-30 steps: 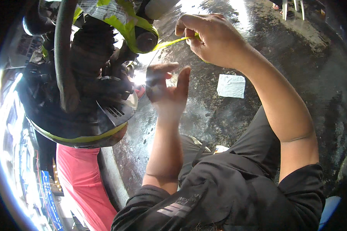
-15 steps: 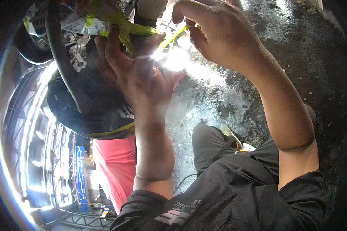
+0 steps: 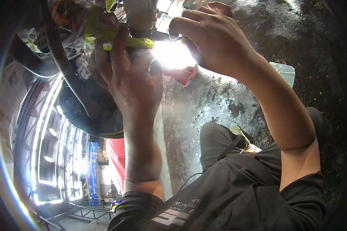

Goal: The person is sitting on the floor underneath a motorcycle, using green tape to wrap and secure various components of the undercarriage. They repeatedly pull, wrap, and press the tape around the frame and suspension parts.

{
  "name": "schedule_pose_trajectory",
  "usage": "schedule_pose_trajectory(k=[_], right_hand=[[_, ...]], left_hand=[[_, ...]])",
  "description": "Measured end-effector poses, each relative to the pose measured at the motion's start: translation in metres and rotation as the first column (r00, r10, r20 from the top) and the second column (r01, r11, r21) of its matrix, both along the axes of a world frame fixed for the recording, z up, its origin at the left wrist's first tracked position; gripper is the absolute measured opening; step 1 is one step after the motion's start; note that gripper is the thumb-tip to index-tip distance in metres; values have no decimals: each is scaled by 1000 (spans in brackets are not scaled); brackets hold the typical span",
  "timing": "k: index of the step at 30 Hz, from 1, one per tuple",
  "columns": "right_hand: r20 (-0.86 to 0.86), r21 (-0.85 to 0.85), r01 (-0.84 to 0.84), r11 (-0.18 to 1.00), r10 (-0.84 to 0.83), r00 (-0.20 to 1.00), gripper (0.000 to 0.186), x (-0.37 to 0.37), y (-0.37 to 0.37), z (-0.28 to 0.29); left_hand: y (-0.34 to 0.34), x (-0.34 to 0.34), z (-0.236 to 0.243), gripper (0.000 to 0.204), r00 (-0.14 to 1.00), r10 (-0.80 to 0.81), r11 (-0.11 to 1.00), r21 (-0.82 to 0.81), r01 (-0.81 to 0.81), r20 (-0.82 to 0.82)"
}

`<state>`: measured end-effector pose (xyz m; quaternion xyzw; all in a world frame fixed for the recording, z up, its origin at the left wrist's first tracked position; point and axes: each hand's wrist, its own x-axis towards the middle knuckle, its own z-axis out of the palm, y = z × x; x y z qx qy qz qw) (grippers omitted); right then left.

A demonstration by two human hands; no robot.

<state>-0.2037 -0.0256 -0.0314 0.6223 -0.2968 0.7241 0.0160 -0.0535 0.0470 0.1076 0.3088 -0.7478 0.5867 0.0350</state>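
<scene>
Yellow-green tape (image 3: 140, 42) runs across a dark part at the upper middle, just under a grey cylindrical part (image 3: 140, 17). My left hand (image 3: 133, 82) is closed around the taped part, its fingers lying over the tape. To its right, my right hand (image 3: 223, 44) is raised with curled fingers. Glare from a bright light (image 3: 173, 54) hides what those fingertips hold, if anything. Crumpled clear plastic (image 3: 71, 27) with more of the tape covers the area left of my left hand.
A curved dark tube (image 3: 61, 57) and a large round black part (image 3: 85, 111) are at left. The light has a red housing (image 3: 187, 77). Pink cloth (image 3: 115, 161) hangs lower left. A pale sheet (image 3: 283, 73) lies on the stained, wet floor (image 3: 235, 104).
The loose yellow-green strip that stretched toward my right hand is no longer visible there; tape now lies straight across the part. The view has shifted slightly, showing more of the red housing and the pale sheet.
</scene>
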Motion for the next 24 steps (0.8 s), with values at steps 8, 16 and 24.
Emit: schedule_pose_trajectory(k=[8,16,24], right_hand=[[-28,92,-81,992,84,996,23,-17,11,27],[-123,255,-125,959,161,979,35,-25,19,47],[-231,263,-21,965,83,969,26,-11,12,54]], left_hand=[[-7,13,-2,12,992,-117,993,-31,116,-44],[-23,17,-13,51,908,-291,955,-26,297,-303],[-32,15,-49,82,645,-398,889,-101,447,-652]])
